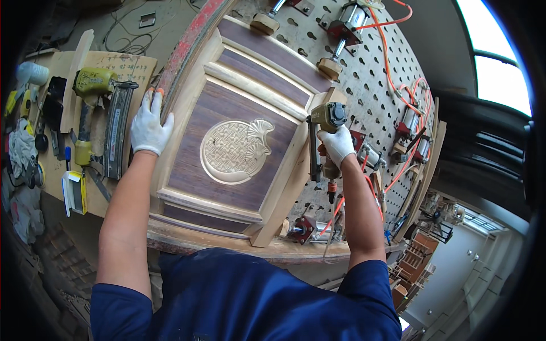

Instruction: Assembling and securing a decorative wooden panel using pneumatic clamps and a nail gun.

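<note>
A framed wooden panel (190, 136) lies in front of me, dark boards set in pale strips. A round carved medallion (230, 150) with fan-shaped leaves sits at its middle. My left hand (150, 129), in a white glove with orange fingertips, rests flat along the panel's left edge, fingers stretched out. In my right hand (339, 144), also gloved, is an olive and black nail gun (316, 149), gripped by its handle. Its long magazine stands over the panel's right edge strip. Whether its nose touches the wood I cannot tell. An air fitting hangs below the handle.
Pneumatic cylinders (348, 25) with orange hoses surround the panel on a perforated metal table (318, 40). A red rail (190, 42) runs along its left side. On the left board (57, 170) lie a second, larger nail gun (96, 85), a yellow-white box (74, 192) and crumpled gloves (21, 149).
</note>
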Demonstrator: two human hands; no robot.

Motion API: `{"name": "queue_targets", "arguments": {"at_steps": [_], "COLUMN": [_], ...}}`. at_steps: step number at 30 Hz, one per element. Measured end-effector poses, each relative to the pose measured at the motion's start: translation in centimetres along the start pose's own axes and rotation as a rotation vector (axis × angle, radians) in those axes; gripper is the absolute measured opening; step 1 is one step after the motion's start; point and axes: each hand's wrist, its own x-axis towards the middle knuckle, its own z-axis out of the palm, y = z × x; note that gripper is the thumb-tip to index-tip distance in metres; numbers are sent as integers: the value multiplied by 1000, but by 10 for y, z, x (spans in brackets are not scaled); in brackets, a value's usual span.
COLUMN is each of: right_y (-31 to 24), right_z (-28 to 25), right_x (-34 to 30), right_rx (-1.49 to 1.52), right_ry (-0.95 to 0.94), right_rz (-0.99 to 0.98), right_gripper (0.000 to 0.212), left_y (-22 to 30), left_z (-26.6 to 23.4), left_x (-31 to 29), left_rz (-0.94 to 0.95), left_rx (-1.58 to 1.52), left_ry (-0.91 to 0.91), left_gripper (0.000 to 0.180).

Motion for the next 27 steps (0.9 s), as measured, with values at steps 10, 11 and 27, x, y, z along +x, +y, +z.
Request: {"name": "queue_targets", "arguments": {"at_steps": [10,11,27], "right_y": [-21,-22,-58], "right_z": [0,0,9], "right_x": [4,0,-10], "right_rx": [-158,-147,-254], "right_ry": [-85,-68,-145], "right_rz": [24,23,6], "right_gripper": [23,23,21], "left_y": [-1,-1,-1], "left_z": [-1,-2,-7], "left_x": [-1,0,1], "left_rz": [-14,-15,-9], "left_rx": [-33,-33,-30], "left_ry": [13,7,-15], "left_gripper": [67,67,67]}}
